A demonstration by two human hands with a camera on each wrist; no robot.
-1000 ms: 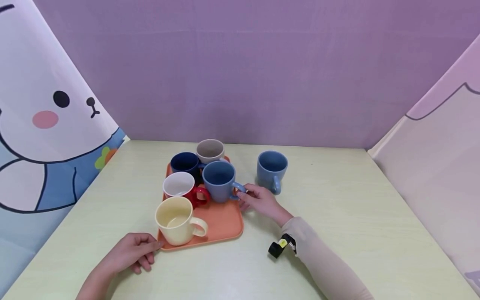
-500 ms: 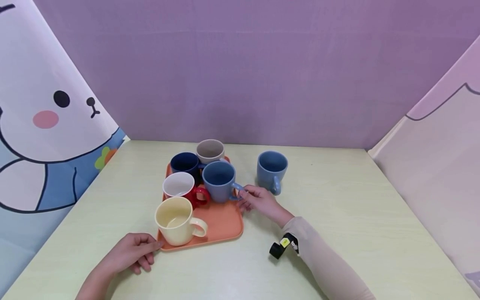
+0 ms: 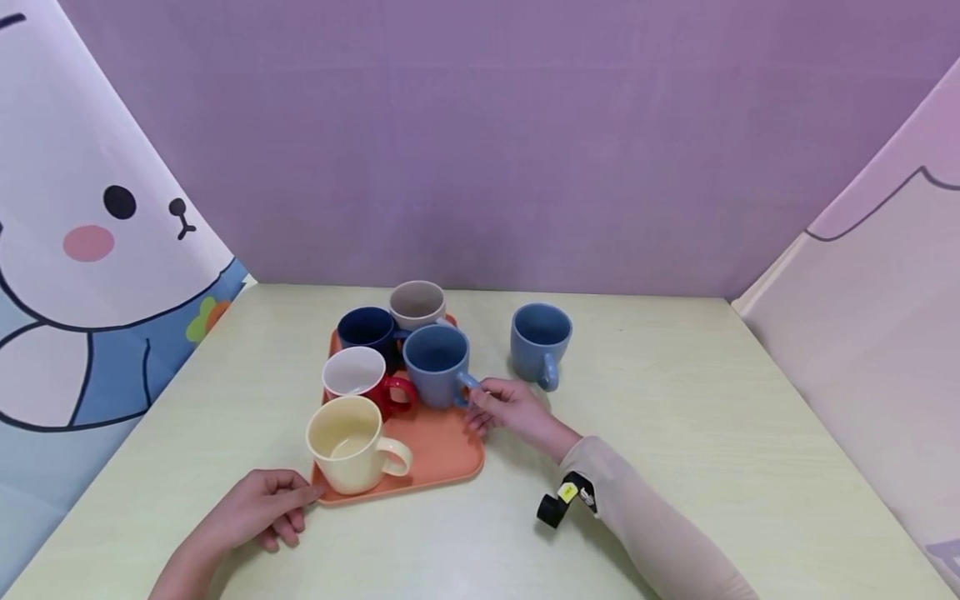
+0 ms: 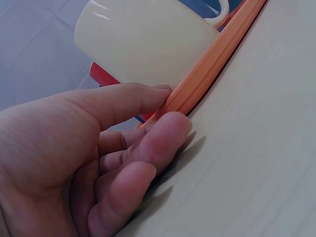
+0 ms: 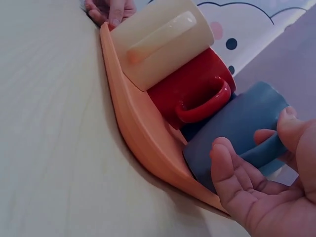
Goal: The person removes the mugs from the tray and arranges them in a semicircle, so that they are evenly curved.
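My left hand (image 3: 258, 510) pinches the near left corner of an orange tray (image 3: 442, 454) between thumb and fingers. On the tray's right side stands a blue mug (image 3: 438, 379); my right hand (image 3: 517, 412) holds its handle (image 5: 266, 150) with thumb and fingertips. In the right wrist view the mug's base sits at the tray's rim. Along the tray's left side are a cream mug (image 3: 347, 450), a red mug with a white inside (image 3: 356, 372) and a dark blue mug (image 3: 367, 329). A grey mug (image 3: 417, 307) is at the back, partly hidden by the blue one.
A second blue mug (image 3: 540, 342) stands upright on the pale table (image 3: 675, 417), right of the tray, with its handle toward me. Behind the table hangs a purple cloth (image 3: 480, 150). A cartoon-printed cloth (image 3: 97, 225) borders the left side.
My right hand has shifted slightly toward me and left at the blue mug's handle. The head view has tilted a little. The left hand and the mugs stay in place.
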